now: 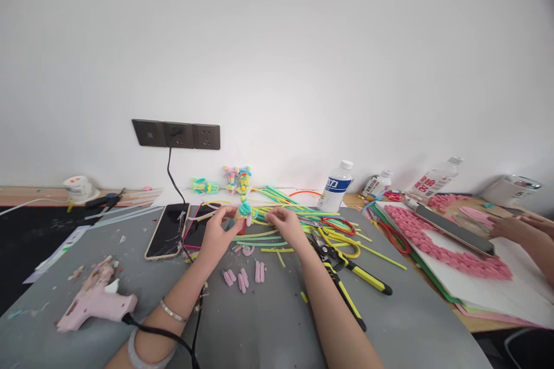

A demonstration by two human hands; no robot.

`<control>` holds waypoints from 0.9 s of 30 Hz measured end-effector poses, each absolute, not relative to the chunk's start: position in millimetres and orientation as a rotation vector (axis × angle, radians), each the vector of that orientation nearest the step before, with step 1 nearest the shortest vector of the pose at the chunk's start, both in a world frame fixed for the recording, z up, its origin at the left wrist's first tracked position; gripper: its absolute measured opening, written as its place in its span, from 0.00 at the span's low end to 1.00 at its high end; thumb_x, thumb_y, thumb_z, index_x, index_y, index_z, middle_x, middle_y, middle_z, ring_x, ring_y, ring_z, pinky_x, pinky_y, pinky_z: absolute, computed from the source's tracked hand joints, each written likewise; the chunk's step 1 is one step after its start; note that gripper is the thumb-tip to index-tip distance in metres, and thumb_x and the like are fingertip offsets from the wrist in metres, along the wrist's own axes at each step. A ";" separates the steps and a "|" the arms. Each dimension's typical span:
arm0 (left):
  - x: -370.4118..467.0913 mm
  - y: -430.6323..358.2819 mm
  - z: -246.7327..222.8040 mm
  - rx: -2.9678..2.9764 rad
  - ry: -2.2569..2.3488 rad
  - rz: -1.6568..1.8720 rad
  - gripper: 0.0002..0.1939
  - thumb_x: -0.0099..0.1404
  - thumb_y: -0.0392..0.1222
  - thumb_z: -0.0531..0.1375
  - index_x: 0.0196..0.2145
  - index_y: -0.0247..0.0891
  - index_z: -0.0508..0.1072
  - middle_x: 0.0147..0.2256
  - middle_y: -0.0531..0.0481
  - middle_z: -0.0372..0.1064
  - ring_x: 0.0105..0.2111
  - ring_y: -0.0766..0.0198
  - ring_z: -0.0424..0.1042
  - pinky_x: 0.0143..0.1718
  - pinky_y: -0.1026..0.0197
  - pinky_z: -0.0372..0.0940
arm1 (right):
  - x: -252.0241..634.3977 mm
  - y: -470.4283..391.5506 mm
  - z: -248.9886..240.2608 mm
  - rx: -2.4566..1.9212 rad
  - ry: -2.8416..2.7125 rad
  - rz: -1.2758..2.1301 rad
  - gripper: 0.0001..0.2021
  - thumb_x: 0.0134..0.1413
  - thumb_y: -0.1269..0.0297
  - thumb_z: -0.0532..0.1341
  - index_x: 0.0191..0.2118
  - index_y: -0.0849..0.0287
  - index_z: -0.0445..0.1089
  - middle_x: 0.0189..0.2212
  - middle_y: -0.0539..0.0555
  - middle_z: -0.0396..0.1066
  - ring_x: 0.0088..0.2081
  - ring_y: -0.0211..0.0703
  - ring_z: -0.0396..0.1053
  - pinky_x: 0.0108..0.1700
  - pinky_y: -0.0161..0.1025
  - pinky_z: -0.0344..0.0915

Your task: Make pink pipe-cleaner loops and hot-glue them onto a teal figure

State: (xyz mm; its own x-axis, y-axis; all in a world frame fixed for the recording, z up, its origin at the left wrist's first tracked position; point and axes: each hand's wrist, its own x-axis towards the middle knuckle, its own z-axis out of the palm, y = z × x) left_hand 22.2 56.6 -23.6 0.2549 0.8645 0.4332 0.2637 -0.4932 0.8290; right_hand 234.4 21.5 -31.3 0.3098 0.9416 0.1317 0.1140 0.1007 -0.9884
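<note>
My left hand (222, 229) pinches a small pipe-cleaner figure (244, 209), mostly turquoise with yellow parts, and holds it upright above the mat. A small red piece (242, 227) shows just under the figure, partly hidden by my fingers. To the right, my right hand (286, 223) has thumb and forefinger pressed together close to the figure; whatever lies between them is too small to make out. Green and yellow pipe cleaners (270, 236) lie under and behind both hands. Nearer to me are several folded lilac pipe-cleaner pieces (242, 280).
Pliers (341, 262) and red-handled scissors (340, 225) lie right of my right arm. A pink glue gun (97, 302) and a phone (167, 232) are at left. Finished figures (237, 179) stand by the wall near a bottle (335, 187). Another person's hands (519, 230) are far right.
</note>
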 end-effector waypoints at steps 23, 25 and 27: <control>26.7 48.5 -18.7 2.108 0.947 1.186 0.04 0.61 0.41 0.59 0.35 0.41 0.71 0.33 0.49 0.73 0.36 0.58 0.73 0.40 0.59 0.67 | 258.6 13.1 -12.3 -0.972 -0.482 0.890 0.17 0.37 0.58 0.76 0.32 0.60 0.75 0.25 0.47 0.72 0.27 0.32 0.71 0.28 0.27 0.70; 27.0 48.3 -19.9 2.138 0.933 1.177 0.03 0.62 0.40 0.59 0.35 0.41 0.71 0.33 0.49 0.72 0.36 0.58 0.73 0.39 0.59 0.67 | 251.1 9.3 -7.7 -1.000 -0.583 0.980 0.18 0.33 0.55 0.77 0.29 0.61 0.75 0.25 0.48 0.72 0.27 0.34 0.70 0.27 0.28 0.68; 27.4 48.1 -21.6 2.163 0.923 1.171 0.03 0.62 0.40 0.59 0.35 0.41 0.70 0.33 0.49 0.72 0.35 0.58 0.73 0.38 0.59 0.67 | 246.5 5.4 -3.8 -1.035 -0.683 1.060 0.19 0.33 0.53 0.77 0.27 0.61 0.75 0.25 0.49 0.72 0.27 0.35 0.69 0.27 0.30 0.66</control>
State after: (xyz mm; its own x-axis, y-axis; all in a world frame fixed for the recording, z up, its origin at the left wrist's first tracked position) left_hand 27.4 48.1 -21.6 0.3973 0.7606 0.5134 0.3217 -0.6394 0.6983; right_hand 246.5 5.4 -3.8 0.3660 0.9304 -0.0192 -0.3672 0.1254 -0.9217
